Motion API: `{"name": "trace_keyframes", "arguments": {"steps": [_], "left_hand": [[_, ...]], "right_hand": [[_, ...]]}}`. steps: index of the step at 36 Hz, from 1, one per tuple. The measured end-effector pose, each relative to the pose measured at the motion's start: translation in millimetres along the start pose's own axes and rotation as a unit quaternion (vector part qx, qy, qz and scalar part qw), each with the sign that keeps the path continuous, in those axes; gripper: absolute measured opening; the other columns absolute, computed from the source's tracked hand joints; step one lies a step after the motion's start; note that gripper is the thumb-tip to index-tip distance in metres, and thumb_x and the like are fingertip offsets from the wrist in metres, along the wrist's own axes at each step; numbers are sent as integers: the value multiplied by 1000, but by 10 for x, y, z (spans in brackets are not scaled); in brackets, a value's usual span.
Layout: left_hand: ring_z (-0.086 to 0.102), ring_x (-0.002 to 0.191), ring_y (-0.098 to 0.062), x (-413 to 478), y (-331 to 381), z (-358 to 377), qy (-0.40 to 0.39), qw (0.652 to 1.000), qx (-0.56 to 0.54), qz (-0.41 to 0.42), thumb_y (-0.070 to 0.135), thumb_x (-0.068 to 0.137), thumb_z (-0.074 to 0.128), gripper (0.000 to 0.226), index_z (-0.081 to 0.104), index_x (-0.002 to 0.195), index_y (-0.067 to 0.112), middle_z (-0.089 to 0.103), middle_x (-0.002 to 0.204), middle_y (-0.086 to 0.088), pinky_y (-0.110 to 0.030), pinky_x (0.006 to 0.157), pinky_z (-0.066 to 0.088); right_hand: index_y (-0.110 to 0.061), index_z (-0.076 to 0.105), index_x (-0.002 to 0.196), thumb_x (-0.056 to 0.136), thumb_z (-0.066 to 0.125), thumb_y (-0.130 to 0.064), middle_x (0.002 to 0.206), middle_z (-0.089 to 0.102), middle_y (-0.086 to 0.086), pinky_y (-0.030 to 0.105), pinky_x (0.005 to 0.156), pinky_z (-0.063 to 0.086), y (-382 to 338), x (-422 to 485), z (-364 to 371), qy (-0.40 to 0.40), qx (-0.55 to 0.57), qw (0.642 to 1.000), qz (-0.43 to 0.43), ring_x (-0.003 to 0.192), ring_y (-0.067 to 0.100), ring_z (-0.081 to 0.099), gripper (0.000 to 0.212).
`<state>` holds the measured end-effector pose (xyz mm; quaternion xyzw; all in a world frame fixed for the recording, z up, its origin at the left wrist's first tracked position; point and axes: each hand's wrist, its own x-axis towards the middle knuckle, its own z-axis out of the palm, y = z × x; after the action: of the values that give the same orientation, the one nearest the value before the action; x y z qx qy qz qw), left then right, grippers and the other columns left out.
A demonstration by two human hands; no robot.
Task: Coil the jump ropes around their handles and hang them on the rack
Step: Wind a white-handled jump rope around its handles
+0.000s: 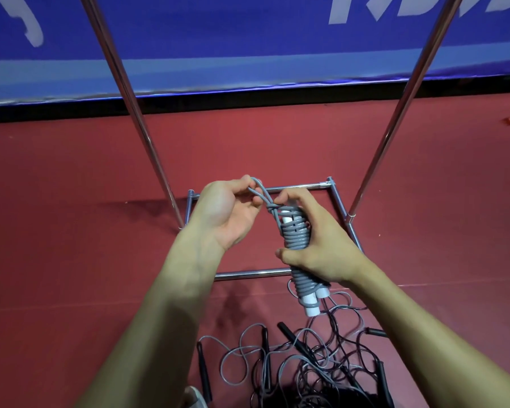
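Now right hand [315, 248] grips the coiled grey jump rope [296, 234] upright by its handles; left hand [230, 213] pinches its top loop [258, 189], beside the fingers.

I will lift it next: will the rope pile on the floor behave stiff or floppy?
Probably floppy: the rope pile lies in slack loops. Cords cross, so pulling one black handle would likely drag others. Thin cords suggest little weight.
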<state>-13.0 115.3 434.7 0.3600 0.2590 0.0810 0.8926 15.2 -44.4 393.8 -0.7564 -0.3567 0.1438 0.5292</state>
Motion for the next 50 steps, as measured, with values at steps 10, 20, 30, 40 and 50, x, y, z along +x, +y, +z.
{"name": "trace_keyframes", "arguments": {"steps": [10, 20, 30, 40, 50], "left_hand": [[52, 70, -13, -62, 166, 107, -117, 968, 182, 130, -6, 98, 41, 23, 54, 80, -1, 51, 76, -11, -15, 63, 49], [52, 58, -5, -92, 1172, 623, -83, 887, 347, 293, -8, 94, 51, 24, 55, 79, 10, 54, 72, -3, -17, 61, 48], [45, 45, -7, -291, 2234, 953, 0, 852, 349, 390, -5, 93, 54, 28, 57, 70, 9, 54, 57, -4, -20, 52, 41], [53, 52, -4, -452, 3563, 1236, -2, 721, 448, 529, 0, 90, 61, 25, 62, 70, 15, 60, 60, -1, -18, 57, 46], [49, 57, -7, -269, 4108, 1579, 23, 665, 498, 555, 7, 90, 63, 12, 67, 79, 6, 60, 64, 4, -22, 59, 42]], "right_hand": [[-39, 45, 124, 76, 78, -20, 116, 54, -32, 21, 91, 45, -195, 145, -78, 77, -46, 993, -75, 99, 4, 59, 61], [-48, 42, 122, 89, 63, -44, 72, 68, 1, 36, 72, 52, -1005, 864, -119, 190, 41, 978, -72, 65, 15, 65, 39], [-27, 52, 89, 95, 61, -35, 66, 67, 3, 43, 61, 53, -1926, 1513, -187, 178, 55, 976, -114, 56, 22, 64, 13], [-18, 55, 89, 97, 60, -27, 70, 66, 14, 32, 54, 47, -2857, 2285, -133, 186, 130, 956, -184, 54, 16, 55, 13], [-30, 59, 83, 90, 58, -48, 69, 68, 1, 55, 71, 54, -3172, 2790, -196, 240, 153, 939, -195, 61, 19, 62, 19]]}}
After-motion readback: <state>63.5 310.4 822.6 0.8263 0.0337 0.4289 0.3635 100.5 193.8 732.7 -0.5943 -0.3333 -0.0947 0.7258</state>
